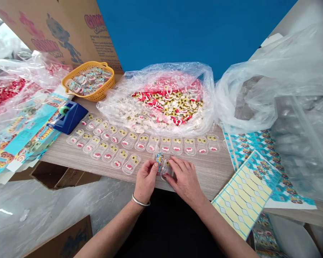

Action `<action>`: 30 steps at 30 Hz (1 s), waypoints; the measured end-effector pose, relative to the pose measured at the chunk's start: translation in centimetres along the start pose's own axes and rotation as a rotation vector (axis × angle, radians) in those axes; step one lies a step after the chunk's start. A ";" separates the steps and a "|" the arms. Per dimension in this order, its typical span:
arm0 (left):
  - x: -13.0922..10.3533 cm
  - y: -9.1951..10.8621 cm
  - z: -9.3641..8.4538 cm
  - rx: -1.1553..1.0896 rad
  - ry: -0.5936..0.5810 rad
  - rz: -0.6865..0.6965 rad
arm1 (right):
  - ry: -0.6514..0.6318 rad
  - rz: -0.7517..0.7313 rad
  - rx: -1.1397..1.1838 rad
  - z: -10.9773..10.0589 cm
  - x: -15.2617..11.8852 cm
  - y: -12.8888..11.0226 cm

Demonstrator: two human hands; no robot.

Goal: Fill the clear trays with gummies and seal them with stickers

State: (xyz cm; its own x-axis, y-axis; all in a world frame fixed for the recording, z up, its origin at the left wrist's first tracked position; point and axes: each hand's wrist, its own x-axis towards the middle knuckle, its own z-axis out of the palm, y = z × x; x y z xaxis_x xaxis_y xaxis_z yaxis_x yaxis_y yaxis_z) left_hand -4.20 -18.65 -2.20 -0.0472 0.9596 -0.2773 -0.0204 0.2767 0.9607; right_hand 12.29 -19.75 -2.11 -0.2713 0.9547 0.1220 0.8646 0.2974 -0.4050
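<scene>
Near the table's front edge, my left hand pinches a small blue printed sticker between thumb and fingers. My right hand has its fingers curled around a small clear plastic tray with yellow eye candies in it. Sticker and tray are side by side; whether they touch I cannot tell. Beyond my hands lie rows of similar clear trays, each with yellow eyes and red-and-white teeth candies. A sticker sheet, partly peeled to its yellow backing, lies by my right forearm.
An open plastic bag of loose candies lies behind the rows. A yellow basket holds packed trays. Left are a blue tape dispenser and printed cartons. More sticker sheets and a clear bag of trays lie right.
</scene>
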 end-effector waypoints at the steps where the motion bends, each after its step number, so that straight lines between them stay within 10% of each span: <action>1: 0.0 0.0 -0.1 0.005 -0.003 0.002 | -0.002 0.000 0.000 0.0 0.0 0.0; 30: 0.3 -0.5 -1.0 0.100 0.080 0.050 | -0.015 -0.041 -0.006 0.1 0.7 -0.9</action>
State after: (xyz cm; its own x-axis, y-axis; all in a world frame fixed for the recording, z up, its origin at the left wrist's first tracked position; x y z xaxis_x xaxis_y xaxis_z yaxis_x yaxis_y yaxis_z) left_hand -5.15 -18.57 -2.79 -0.1249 0.9664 -0.2248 0.0838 0.2361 0.9681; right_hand 11.25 -19.30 -1.78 -0.3130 0.9415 0.1252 0.8550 0.3367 -0.3945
